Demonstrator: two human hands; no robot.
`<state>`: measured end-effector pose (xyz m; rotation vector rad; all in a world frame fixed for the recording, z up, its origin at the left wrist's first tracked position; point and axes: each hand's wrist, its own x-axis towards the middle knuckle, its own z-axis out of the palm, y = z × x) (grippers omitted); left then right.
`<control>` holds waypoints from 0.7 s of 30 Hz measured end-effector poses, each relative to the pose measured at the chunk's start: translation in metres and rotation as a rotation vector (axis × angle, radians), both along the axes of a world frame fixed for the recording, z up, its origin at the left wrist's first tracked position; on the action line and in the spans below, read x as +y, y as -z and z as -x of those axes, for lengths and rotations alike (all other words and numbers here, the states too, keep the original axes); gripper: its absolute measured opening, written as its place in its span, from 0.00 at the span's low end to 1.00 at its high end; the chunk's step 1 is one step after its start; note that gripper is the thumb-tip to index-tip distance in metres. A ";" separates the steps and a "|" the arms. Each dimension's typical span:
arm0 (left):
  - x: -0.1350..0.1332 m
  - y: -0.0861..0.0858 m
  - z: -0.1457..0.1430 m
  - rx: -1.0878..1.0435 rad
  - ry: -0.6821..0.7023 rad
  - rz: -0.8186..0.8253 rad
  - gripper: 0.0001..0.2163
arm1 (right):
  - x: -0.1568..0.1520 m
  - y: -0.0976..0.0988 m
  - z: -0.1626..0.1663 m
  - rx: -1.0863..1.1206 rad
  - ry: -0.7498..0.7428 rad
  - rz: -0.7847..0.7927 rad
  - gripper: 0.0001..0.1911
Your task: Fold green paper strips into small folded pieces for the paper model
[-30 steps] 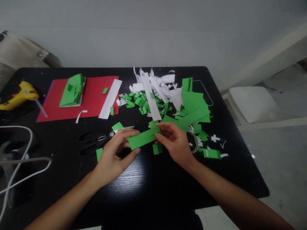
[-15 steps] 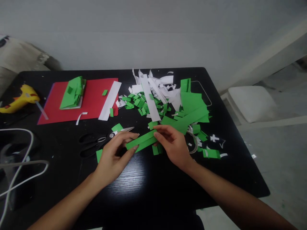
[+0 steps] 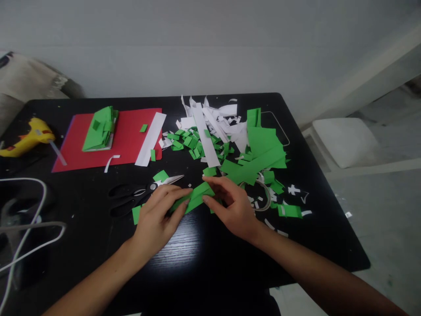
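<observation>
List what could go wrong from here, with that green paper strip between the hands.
The green paper strip, gripped by the left hand and touched by the right hand, might crease crookedly if they pull unevenly.
The left hand looks close to the black-handled metal scissors and could brush them.
The right hand might nudge the pale ring-shaped roll beside it.

Through the head camera I watch both hands hold a creased green strip [image 3: 198,197] low over the black table [image 3: 210,259].
I see the left hand [image 3: 159,215] on one end and the right hand [image 3: 235,206] at the other, thumb and forefinger along its edges; beside the left I have black-handled scissors [image 3: 153,187], beside the right a tape roll [image 3: 269,197], beyond them green and white scraps [image 3: 194,142], and farther left a red sheet [image 3: 131,136] and a yellow glue gun [image 3: 33,137].
</observation>
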<state>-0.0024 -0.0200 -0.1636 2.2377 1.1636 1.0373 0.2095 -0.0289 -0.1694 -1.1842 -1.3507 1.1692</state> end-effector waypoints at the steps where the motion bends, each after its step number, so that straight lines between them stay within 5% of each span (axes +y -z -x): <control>1: 0.000 0.000 0.000 -0.002 0.000 0.003 0.13 | 0.000 0.000 0.000 0.002 0.001 0.005 0.20; 21: -0.001 -0.002 -0.002 -0.089 0.128 0.085 0.15 | 0.002 -0.002 -0.001 -0.064 0.028 -0.050 0.08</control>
